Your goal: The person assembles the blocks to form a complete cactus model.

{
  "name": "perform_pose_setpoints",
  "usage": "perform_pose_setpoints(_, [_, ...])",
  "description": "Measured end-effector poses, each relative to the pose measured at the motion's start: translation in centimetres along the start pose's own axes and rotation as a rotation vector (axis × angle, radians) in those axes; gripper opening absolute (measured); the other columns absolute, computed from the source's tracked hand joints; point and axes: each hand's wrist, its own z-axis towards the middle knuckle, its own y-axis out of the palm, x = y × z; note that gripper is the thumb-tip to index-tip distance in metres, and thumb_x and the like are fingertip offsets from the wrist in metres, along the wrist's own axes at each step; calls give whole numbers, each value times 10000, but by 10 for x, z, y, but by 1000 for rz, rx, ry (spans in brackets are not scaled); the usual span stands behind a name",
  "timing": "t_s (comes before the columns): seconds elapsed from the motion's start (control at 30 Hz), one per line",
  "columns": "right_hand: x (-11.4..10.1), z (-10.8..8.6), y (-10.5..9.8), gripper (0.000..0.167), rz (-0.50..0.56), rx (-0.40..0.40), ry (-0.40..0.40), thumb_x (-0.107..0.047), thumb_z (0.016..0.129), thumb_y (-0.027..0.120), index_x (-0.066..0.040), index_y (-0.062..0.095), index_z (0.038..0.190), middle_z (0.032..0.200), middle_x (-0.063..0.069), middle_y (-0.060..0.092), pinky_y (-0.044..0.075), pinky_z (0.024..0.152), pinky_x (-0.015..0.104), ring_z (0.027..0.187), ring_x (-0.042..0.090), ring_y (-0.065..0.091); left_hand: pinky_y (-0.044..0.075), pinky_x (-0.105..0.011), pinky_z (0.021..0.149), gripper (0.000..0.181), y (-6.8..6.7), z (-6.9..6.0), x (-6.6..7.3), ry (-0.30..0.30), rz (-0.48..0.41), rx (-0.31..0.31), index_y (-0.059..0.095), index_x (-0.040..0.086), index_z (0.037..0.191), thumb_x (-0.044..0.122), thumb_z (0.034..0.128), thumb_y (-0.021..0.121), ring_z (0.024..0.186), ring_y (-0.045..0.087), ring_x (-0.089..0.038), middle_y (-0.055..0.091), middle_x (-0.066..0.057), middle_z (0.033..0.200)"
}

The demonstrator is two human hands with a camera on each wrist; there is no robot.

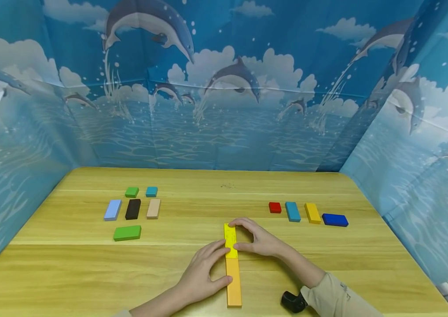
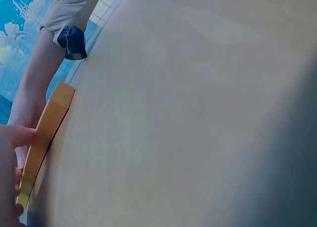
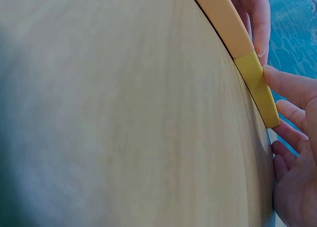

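Note:
A bright yellow block (image 1: 230, 240) and a longer orange block (image 1: 233, 281) lie end to end in a line on the wooden table. My left hand (image 1: 204, 273) rests its fingertips on the yellow block's left side, its thumb against the orange block. From the right, my right hand (image 1: 261, 240) holds the yellow block, thumb at its side and index finger at its far end. The right wrist view shows that thumb on the yellow block (image 3: 257, 83) and fingers by its end. In the left wrist view, the left thumb touches the orange block (image 2: 47, 128).
Several blocks lie at the left, among them a black one (image 1: 133, 209) and a green one (image 1: 127, 233). At the right are a red block (image 1: 275, 208), a blue one (image 1: 335, 220) and others. A black device (image 1: 293, 302) is at the right sleeve. A dolphin-print curtain (image 1: 216, 123) surrounds the table.

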Motion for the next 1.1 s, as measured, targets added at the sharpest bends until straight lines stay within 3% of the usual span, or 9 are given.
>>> perform_pose_setpoints(0.1, [0,0,0,479,1,-3,5,-207,845,660,-68,473,1264,1330,124,431,257,1015,561,1259,333,343,279,-566,1003,589,0,0,0,-10,5,-4,493,117,1310,460,841,589,1302,317,-292,351,-53,1437])
perform_pose_setpoints(0.2, [15,2,3,493,-3,-1,5,-286,837,665,-137,475,1267,1334,58,429,258,1027,537,1268,284,339,277,-566,1004,585,0,1,0,-17,13,-8,492,126,1312,454,837,592,1305,312,-289,346,-52,1439])
perform_pose_setpoints(0.53, [17,3,3,508,-1,-3,15,-311,822,677,-159,478,1264,1335,28,428,250,1037,521,1277,257,329,276,-556,1010,571,0,1,0,-27,30,-13,496,139,1304,442,830,597,1304,312,-283,345,-45,1440])
perform_pose_setpoints(0.77, [14,5,-3,521,76,-3,2,-239,843,661,-101,443,1295,1326,76,441,264,1027,531,1263,290,356,282,-552,1008,570,0,0,0,-25,48,-26,489,144,1306,461,840,576,1301,316,-283,339,-45,1442])
perform_pose_setpoints(0.97, [19,3,-20,557,103,93,47,-235,850,654,-91,415,1332,1337,112,445,297,996,538,1219,320,395,277,-556,1009,575,1,1,0,-24,54,-30,480,156,1311,479,843,562,1303,314,-281,331,-41,1446])
perform_pose_setpoints(1.1, [28,3,-35,544,82,180,-4,-191,853,649,-32,422,1321,1306,171,460,336,959,539,1168,353,429,273,-553,1013,574,1,1,0,-28,55,-31,478,158,1313,477,842,560,1302,315,-278,330,-40,1447])
